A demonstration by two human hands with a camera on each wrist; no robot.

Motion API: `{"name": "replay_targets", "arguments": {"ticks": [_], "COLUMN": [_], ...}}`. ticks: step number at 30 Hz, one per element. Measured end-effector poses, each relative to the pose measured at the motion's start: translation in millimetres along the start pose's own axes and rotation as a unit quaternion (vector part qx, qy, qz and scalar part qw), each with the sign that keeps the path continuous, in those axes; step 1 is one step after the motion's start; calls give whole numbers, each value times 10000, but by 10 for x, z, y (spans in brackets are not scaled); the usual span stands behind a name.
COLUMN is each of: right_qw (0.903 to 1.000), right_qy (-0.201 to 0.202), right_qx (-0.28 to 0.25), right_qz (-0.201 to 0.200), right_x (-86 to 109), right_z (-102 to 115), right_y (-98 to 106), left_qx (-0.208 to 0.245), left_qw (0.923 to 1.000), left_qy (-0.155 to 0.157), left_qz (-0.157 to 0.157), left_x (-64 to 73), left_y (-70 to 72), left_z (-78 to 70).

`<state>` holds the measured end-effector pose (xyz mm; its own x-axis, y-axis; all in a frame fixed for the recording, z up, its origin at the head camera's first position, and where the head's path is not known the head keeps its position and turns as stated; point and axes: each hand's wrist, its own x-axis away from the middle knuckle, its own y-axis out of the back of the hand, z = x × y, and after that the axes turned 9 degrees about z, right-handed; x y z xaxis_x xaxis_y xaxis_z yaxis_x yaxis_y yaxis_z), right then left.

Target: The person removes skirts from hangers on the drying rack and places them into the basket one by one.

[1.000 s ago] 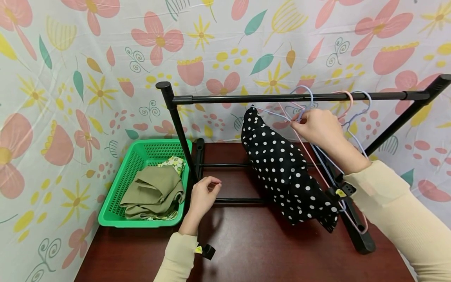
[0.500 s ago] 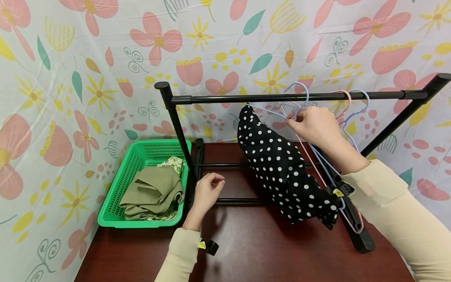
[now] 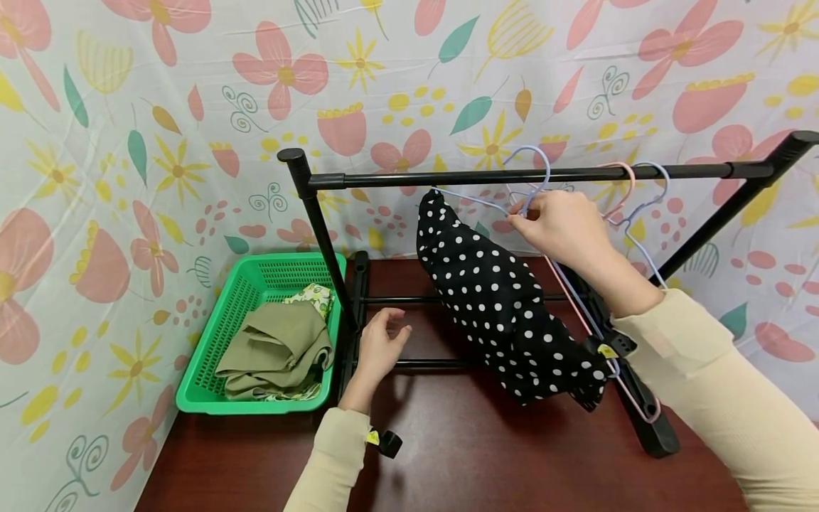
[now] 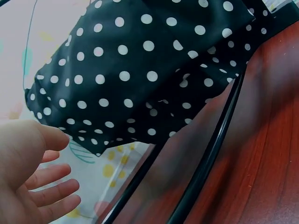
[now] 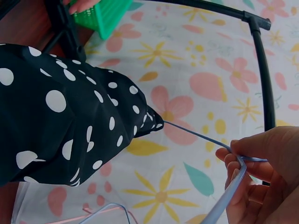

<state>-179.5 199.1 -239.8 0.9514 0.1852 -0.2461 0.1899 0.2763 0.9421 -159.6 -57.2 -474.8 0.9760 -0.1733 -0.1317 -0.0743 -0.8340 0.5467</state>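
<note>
My right hand (image 3: 566,226) pinches a light-blue hanger (image 3: 539,160) just below its hook, which loops over the black rack's top bar (image 3: 416,178). Black cloth with white polka dots (image 3: 495,291) hangs from this hanger, slanting down to the right. In the right wrist view, thumb and fingers close on the hanger's neck (image 5: 236,158), and a thin wire arm runs from there into the cloth's tip (image 5: 156,123). My left hand (image 3: 382,348) hovers left of the cloth, fingers loosely bent with nothing in them. In the left wrist view the cloth (image 4: 135,70) fills the space beyond its fingers.
A green basket (image 3: 201,341) with folded olive cloth (image 3: 275,348) and a green patterned piece stands at the left. A pink hanger (image 3: 627,186) and another blue hanger (image 3: 662,186) hang farther right on the bar. The rack's feet stand on a dark red-brown table (image 3: 461,455).
My right hand has slid the light-blue hanger and the polka-dot cloth leftward along the bar. My left hand has moved slightly up and right, its thumb and fingers spreading apart.
</note>
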Motion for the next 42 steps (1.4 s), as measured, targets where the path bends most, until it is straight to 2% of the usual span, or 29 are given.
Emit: {"name": "replay_targets", "arguments": {"ticks": [10, 16, 19, 22, 27, 29, 31, 36, 38, 42], "right_qw": [9997, 9993, 9993, 9993, 9992, 9990, 9989, 9984, 9979, 9973], "right_qy": [93, 161, 142, 128, 109, 138, 184, 326, 388, 465], "right_qx": [-109, -206, -227, -248, -298, -316, -318, -272, -258, -294], "right_qz": [-212, -263, -252, -253, -263, -270, -278, -385, -448, -480], "right_x": [-22, -50, -64, -76, -97, -103, -108, -119, -123, -126], "right_z": [94, 135, 156, 177, 230, 252, 273, 311, 324, 347], "right_y": [16, 20, 16, 10, 5, 5, 2, -10, -14, -22], "left_qx": [33, 335, 658, 1037, 1707, 2128, 2619, 3740, 4164, 4978], "left_qw": [9998, 9992, 9975, 9938, 9816, 9713, 9568, 9144, 8940, 8481], "left_qy": [198, 230, 247, 398, 790, 979, 1176, 1501, 1607, 1739], "left_qz": [-17, -43, 11, 110, 317, 415, 468, 384, 388, 526], "left_x": [-91, -166, -198, -221, -248, -260, -266, -275, -275, -278], "left_y": [-142, -214, -250, -280, -326, -351, -379, -445, -471, -510], "left_z": [36, 46, 46, 44, 50, 59, 73, 104, 106, 87]}}
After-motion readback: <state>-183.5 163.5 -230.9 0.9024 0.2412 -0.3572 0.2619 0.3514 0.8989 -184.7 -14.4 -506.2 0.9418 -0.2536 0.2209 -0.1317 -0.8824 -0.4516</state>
